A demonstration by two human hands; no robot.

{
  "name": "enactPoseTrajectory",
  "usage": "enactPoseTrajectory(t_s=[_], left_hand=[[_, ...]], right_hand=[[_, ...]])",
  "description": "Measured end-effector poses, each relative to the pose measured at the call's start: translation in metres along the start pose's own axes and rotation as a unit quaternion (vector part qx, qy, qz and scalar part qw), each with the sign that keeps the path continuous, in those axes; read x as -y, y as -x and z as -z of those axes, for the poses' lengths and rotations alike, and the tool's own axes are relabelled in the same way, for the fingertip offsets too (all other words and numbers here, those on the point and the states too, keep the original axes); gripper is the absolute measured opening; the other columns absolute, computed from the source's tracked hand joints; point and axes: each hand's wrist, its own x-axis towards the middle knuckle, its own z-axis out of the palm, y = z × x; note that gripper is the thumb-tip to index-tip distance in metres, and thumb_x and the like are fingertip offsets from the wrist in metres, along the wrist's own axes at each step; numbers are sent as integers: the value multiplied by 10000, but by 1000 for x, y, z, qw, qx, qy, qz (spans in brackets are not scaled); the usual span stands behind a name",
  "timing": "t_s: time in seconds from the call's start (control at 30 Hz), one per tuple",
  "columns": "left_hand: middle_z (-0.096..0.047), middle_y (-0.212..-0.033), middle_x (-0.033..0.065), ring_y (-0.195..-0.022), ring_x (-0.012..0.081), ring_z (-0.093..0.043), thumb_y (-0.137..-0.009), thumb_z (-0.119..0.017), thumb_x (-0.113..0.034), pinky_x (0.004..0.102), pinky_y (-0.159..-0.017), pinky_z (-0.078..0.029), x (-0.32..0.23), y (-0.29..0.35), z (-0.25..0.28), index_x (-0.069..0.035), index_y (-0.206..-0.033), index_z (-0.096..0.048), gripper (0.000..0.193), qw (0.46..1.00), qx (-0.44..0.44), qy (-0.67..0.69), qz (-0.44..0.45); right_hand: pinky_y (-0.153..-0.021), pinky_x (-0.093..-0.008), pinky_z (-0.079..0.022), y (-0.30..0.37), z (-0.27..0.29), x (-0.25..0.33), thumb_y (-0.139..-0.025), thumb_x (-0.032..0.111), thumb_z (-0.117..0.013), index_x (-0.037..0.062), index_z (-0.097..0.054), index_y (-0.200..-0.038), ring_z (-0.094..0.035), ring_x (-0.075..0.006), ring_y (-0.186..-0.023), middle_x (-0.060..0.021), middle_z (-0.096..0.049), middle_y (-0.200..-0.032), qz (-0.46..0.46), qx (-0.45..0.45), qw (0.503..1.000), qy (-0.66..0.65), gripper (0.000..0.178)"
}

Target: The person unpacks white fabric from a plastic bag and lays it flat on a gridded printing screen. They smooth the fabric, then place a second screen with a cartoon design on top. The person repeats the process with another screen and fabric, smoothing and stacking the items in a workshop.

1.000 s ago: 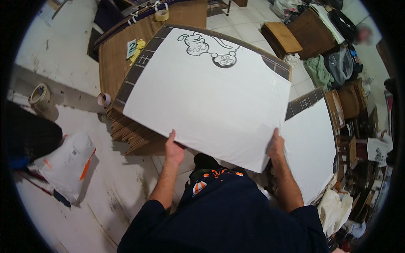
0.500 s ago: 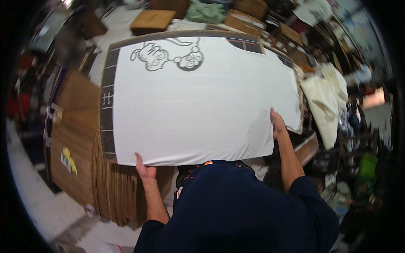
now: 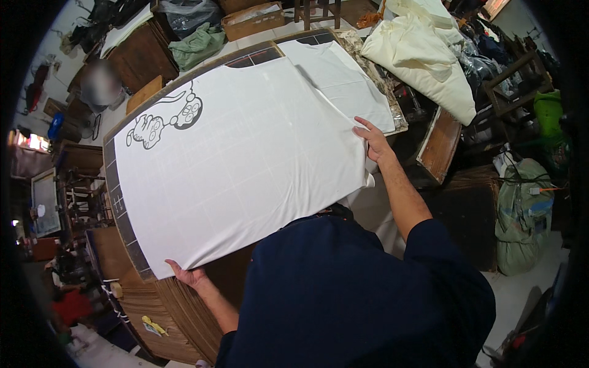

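A large white cloth panel [image 3: 245,159] lies over a dark marked board [image 3: 126,227], with a black line drawing of cartoon figures [image 3: 164,116] printed near its far left edge. At the near left corner, my left hand [image 3: 189,275] is closed on the cloth's edge, thumb on top and other fingers partly hidden. My right hand [image 3: 375,140] grips the panel's right edge, where the cloth is lifted and folds hang down. Beyond that edge, a second white cloth piece [image 3: 343,76] lies flat on the board. Slack wrinkles run along the near side between my hands.
Cream cloth [image 3: 423,49] is heaped at the far right, above a wooden box [image 3: 439,144]. Stacked brown boards [image 3: 178,316] stand at the near left, with a small yellow item [image 3: 153,325] on them. A green bag [image 3: 521,214] stands at the right.
My view has turned to the right, so the board appears tilted. The right edge of the panel has come up from the second cloth piece, which now shows more. Both hands keep hold.
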Motion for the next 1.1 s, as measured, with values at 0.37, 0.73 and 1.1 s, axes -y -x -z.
enactPoseTrajectory(t_s=[0.37, 0.73, 1.1], left_hand=[[-452, -1399, 152, -1248, 343, -451, -907, -587, -427, 527, -1056, -363, 25, 37, -35, -18, -1402, -363, 680, 999, -2, -40, -9], [-521, -1323, 126, -1204, 304, -496, -905, -615, -373, 488, -1035, -403, 19, 55, -78, -16, -1352, -421, 605, 991, -49, -99, -71], [-596, -1190, 96, -983, 206, -610, -902, -649, -313, 337, -773, -531, 183, 90, -112, -11, -1282, -480, 515, 935, -215, -214, 184]], right_hand=[[-616, -229, -434, -54, 33, 48, -932, 172, -572, 14, -577, -1187, -509, -77, -687, -44, -594, -916, 67, -56, 993, 81, 300], [-774, -309, -466, -123, -86, 10, -892, 430, -626, -20, -572, -1200, -587, -131, -933, -79, -644, -1062, -166, 7, 955, 246, 548], [-540, -220, -252, -338, -144, 136, -949, 246, -606, 183, -450, -623, -289, -31, -608, 112, -352, -647, 200, 145, 918, 310, 367]])
